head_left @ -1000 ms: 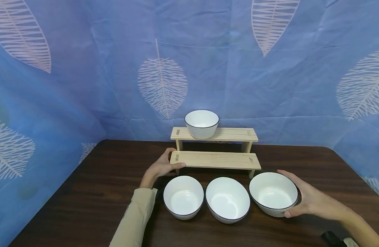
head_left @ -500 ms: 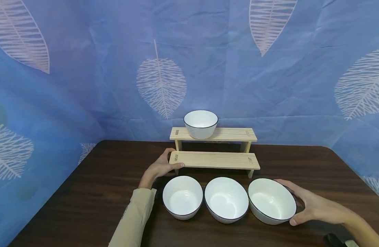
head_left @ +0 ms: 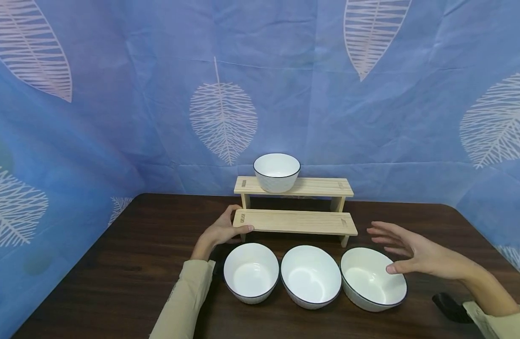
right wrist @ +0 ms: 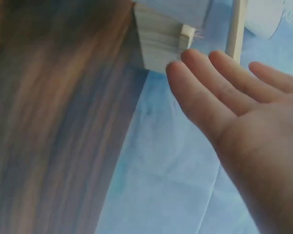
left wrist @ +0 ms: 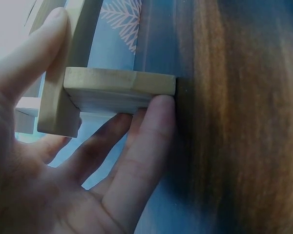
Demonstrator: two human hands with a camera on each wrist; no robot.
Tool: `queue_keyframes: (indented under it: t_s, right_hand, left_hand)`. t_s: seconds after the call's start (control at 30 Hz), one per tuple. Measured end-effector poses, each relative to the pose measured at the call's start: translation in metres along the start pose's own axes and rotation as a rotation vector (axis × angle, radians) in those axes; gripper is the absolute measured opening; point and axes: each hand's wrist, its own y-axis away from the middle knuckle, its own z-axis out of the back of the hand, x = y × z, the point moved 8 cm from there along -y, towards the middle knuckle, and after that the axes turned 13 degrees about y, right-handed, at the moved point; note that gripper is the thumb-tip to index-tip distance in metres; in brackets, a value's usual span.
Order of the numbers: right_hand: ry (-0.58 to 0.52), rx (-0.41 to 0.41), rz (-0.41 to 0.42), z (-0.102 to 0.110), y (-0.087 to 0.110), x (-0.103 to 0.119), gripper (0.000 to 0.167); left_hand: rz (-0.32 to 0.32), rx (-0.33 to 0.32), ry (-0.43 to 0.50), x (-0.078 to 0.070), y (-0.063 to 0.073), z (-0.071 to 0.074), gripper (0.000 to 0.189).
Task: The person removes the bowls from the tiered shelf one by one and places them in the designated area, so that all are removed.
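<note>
My left hand [head_left: 219, 229] grips the left end of a two-tier wooden shelf [head_left: 295, 221], thumb on the lower board. In the left wrist view its fingers [left wrist: 141, 151] reach around the shelf's leg [left wrist: 119, 85]. My right hand [head_left: 420, 252] is off the right bowl [head_left: 372, 278], fingers spread, the thumb overlapping the bowl's inside in the head view. That bowl stands in a row with a middle bowl [head_left: 311, 278] and a left bowl [head_left: 251, 273], all white with dark rims. Another white bowl [head_left: 276, 172] sits on the upper board, left of centre.
The row of bowls stands on a dark wooden table [head_left: 128, 273], just in front of the shelf. A blue cloth [head_left: 285, 94] with white leaf prints hangs behind the table. A black strap-like object [head_left: 450, 308] is at the right wrist.
The right bowl came nearer, beside the middle bowl, tilted a second ago and now level. My right hand let go of it and rose. The left hand stays on the shelf.
</note>
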Motion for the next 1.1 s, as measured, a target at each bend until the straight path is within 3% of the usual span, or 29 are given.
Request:
queue_keyframes:
  t_s: [0.17,0.33,0.7,0.9,1.1]
  right_hand:
    - [0.1,-0.069,0.003,0.01,-0.02,0.01,0.078]
    - [0.179,-0.163,-0.088,0.024,-0.037,0.015,0.07]
    - [0.169,-0.215,-0.26,0.042,-0.065,0.02,0.066]
    - [0.189,-0.238,-0.291,0.048,-0.087,0.022,0.067]
    - [0.143,-0.242,-0.304,0.052,-0.105,0.024,0.067]
  left_hand:
    - [0.004,0.0,0.001,-0.001,0.0,0.0,0.071]
    - [0.001,0.0,-0.004,-0.001,0.0,0.0,0.07]
    - [0.001,0.0,0.001,0.0,-0.001,0.0,0.072]
    - [0.009,0.002,0.0,0.002,-0.001,0.002,0.07]
    - [0.012,0.001,-0.001,0.002,-0.002,0.001,0.07]
